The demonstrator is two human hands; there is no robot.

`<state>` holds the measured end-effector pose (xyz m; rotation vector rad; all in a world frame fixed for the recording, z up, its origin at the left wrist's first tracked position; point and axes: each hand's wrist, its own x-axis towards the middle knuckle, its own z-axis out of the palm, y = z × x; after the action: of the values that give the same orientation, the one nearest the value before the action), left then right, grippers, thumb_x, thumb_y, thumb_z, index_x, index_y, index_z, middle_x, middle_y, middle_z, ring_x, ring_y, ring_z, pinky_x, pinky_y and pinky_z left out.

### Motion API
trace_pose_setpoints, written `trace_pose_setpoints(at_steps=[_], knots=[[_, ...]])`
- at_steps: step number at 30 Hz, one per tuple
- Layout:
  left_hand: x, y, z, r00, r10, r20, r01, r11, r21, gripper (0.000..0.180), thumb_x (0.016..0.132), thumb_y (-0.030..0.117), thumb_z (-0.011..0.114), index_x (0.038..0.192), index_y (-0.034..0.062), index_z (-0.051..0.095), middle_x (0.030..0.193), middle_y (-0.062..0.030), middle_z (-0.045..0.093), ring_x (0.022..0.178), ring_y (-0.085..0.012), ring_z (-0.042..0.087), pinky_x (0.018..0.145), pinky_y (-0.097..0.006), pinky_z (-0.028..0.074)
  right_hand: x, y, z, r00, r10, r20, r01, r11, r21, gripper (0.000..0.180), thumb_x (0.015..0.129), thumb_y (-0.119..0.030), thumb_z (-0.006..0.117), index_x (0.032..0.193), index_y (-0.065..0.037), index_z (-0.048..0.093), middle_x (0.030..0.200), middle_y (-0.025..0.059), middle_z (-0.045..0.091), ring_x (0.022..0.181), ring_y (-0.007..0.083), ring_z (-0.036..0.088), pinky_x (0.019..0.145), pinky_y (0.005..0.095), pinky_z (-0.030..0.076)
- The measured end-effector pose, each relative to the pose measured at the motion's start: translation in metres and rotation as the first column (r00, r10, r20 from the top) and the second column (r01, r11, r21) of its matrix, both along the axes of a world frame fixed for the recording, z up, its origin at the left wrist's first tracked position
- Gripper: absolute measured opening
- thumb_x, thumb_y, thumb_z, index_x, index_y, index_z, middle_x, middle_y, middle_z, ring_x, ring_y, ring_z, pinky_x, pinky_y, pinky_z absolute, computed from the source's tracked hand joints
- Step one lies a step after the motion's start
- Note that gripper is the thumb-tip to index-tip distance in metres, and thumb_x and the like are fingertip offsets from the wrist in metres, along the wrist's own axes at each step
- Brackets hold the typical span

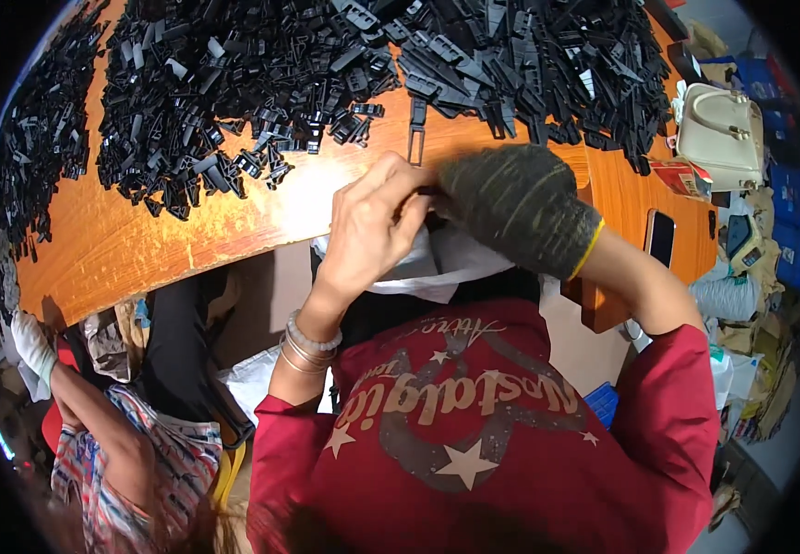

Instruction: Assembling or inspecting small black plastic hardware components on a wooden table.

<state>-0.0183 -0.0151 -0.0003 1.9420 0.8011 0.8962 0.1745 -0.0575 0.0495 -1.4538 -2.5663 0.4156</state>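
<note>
My left hand (367,222) is bare, its fingers bent into a pinch at the table's near edge. Against its fingertips presses my right hand (520,208), in a dark knitted glove with a yellow cuff, the fingers curled in and slightly blurred. Whatever is held between the two hands is hidden by the fingers and glove. Just beyond them a black plastic piece with a long open frame (416,129) lies on the wood. Below the hands, white and grey material (446,268) spreads over my lap.
Small black plastic parts (206,102) are heaped at the back left, longer black pieces (529,65) at the back right. On the orange wooden table (197,263), a phone (660,238) and a cream handbag (721,137) stand to the right. Another person's gloved hand (33,346) is at the left.
</note>
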Motion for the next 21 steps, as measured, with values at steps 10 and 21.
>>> trace_pose_setpoints(at_steps=[10, 21], knots=[[-0.009, -0.013, 0.019, 0.959, 0.019, 0.284, 0.205, 0.645, -0.736, 0.018, 0.091, 0.011, 0.067, 0.098, -0.0054, 0.067, 0.064, -0.0039, 0.060, 0.047, -0.0064, 0.052, 0.043, -0.019, 0.040, -0.001, -0.042, -0.019, 0.787, -0.389, -0.479, 0.294, 0.919, -0.263, 0.036, 0.079, -0.015, 0.073, 0.112, -0.003, 0.063, 0.100, 0.0110, 0.068, 0.093, 0.0223, 0.068, 0.081, 0.0332, 0.053], [0.003, -0.023, 0.024, 0.981, -0.047, -0.189, -0.077, 0.797, -0.599, 0.032, 0.084, 0.020, 0.076, 0.067, -0.0006, 0.058, 0.055, 0.0044, 0.048, 0.051, -0.0046, 0.039, 0.048, -0.025, 0.033, 0.008, -0.053, -0.034, 0.807, -0.312, -0.501, 0.281, 0.950, -0.137, 0.045, 0.081, -0.030, 0.067, 0.121, -0.011, 0.059, 0.103, 0.0129, 0.067, 0.088, 0.0306, 0.066, 0.077, 0.0410, 0.052]])
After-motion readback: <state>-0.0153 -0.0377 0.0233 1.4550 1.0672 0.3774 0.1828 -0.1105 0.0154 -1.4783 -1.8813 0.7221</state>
